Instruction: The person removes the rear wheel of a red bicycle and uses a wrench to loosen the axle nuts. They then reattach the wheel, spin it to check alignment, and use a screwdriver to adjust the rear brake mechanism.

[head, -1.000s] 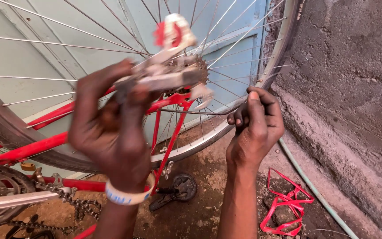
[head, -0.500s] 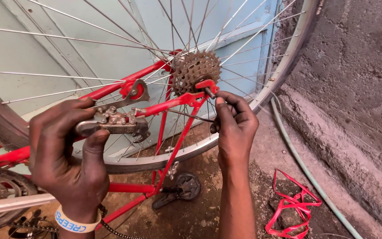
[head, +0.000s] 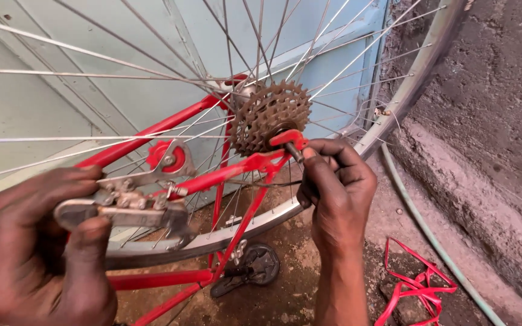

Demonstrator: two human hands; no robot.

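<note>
2 hands (head: 37, 241) (head: 336, 187), metal derailleur (head: 131, 205), rusty toothed cogs (head: 270, 115)

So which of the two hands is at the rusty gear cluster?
The right hand: its fingers pinch the axle end just below the rusty gear cluster. The left hand holds a loose derailleur apart from it.

Looked down and forward from head height, close in over both hands; left hand (head: 37, 241) low at the near left corner, right hand (head: 336, 193) just right of centre, wheel rim (head: 406, 90) beyond them, ground below.
</note>
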